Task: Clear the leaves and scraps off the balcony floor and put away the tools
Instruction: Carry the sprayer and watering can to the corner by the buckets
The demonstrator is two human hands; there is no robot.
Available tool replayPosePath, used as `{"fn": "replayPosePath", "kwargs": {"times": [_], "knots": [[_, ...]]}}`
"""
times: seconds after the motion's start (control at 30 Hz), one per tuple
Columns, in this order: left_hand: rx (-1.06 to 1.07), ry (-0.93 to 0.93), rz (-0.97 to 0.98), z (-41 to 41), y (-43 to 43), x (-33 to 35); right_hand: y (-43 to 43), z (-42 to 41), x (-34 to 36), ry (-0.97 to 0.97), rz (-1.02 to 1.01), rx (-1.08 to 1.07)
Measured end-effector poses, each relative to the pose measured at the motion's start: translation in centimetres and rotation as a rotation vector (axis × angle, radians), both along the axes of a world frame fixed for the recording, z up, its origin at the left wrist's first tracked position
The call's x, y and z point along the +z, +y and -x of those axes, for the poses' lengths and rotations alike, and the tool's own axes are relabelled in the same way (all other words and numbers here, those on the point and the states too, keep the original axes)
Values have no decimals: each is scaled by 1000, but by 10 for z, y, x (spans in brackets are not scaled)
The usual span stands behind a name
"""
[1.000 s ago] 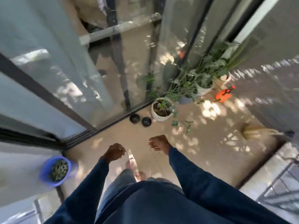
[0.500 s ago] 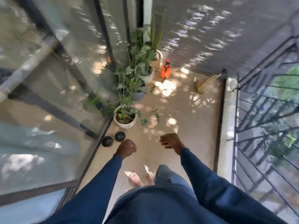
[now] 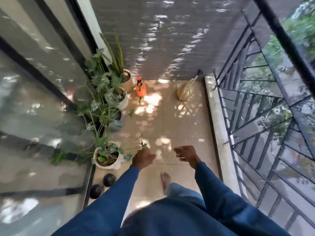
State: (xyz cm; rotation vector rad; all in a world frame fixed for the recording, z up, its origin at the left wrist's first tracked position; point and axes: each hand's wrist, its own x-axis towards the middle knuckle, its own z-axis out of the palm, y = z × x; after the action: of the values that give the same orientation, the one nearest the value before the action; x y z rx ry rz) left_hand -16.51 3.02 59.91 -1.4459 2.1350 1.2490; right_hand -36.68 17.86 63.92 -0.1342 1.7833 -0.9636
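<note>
The floor (image 3: 179, 126) looks mostly clean, the broom (image 3: 185, 92) up top isn't put away, and the left hand (image 3: 143, 158) is a fist, the right hand (image 3: 185, 154) loose, both empty.

Four plant pots line the left side of the frame: a near white round ceramic pot (image 3: 109, 166), a grey pot (image 3: 117, 128), a second white pot (image 3: 124, 103) and a tan pot (image 3: 128, 85) farthest up. Two small dark round bowls (image 3: 109, 180) (image 3: 96, 191) sit at lower left. One orange plastic spray bottle (image 3: 141, 90) and one pale straw broom (image 3: 185, 92) are at upper centre. Two hands, left hand (image 3: 143, 158) and right hand (image 3: 185, 155), and one bare foot (image 3: 165, 181) show at centre.
</note>
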Motion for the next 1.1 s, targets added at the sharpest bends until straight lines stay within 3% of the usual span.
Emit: {"fn": "replayPosePath", "kwargs": {"times": [0.27, 0.73, 1.1], "knots": [[-40, 60, -55, 132, -60, 49, -71, 113, 25, -93, 44, -165], [4, -77, -70, 292, -257, 12, -226, 297, -6, -114, 5, -161], [-77, -28, -144, 456, -368, 14, -332, 432, -18, -129, 80, -263]]}}
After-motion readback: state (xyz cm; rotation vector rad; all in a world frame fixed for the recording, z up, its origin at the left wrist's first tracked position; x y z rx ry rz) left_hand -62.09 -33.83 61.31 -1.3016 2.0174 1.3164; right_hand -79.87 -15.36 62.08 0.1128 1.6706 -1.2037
